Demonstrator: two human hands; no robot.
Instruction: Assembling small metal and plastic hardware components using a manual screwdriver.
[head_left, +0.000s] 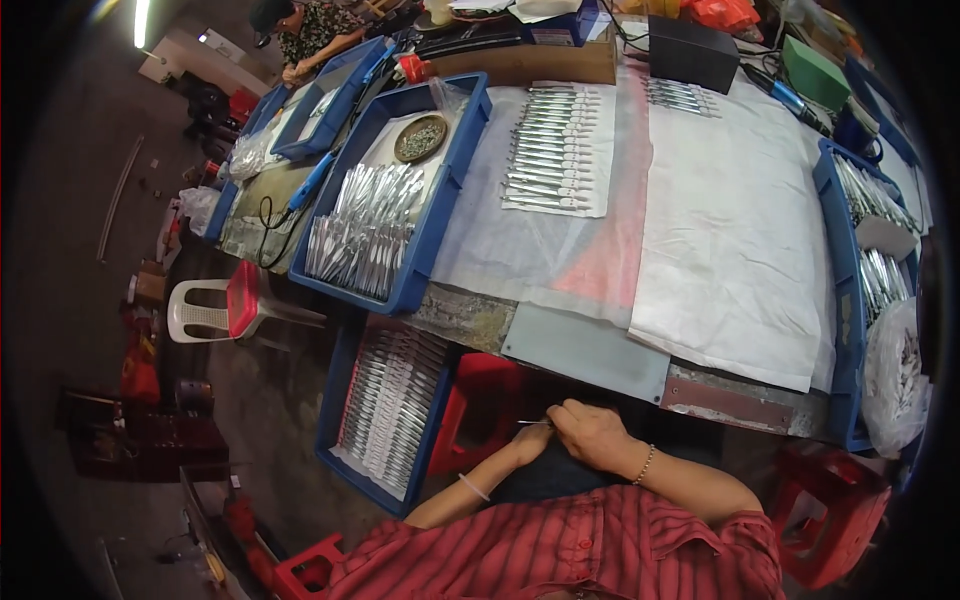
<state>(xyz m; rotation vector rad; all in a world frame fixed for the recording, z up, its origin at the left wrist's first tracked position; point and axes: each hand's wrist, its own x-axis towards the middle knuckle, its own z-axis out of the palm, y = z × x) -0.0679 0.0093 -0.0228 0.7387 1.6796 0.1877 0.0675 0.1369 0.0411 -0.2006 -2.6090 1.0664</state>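
Note:
My left hand (pixel 530 442) and my right hand (pixel 592 436) meet over my lap, just below the table's front edge. A thin metal piece (pixel 533 422) pokes out to the left from between them, pinched at my left fingertips. My right hand is closed, its knuckles up, and whatever lies in its fingers is hidden. On the table, a row of slim silver metal tools (pixel 550 150) lies on white paper. A smaller group of similar tools (pixel 682 97) rests farther right on a white cloth (pixel 735 240).
Blue trays of silver pieces stand at the left (pixel 425 262) and right (pixel 846 330) of the table; a lower blue tray (pixel 335 425) sits left of my knees. A grey plate (pixel 585 352) lies at the front edge. Red stools (pixel 835 520) flank me. Another person (pixel 310 35) works at far left.

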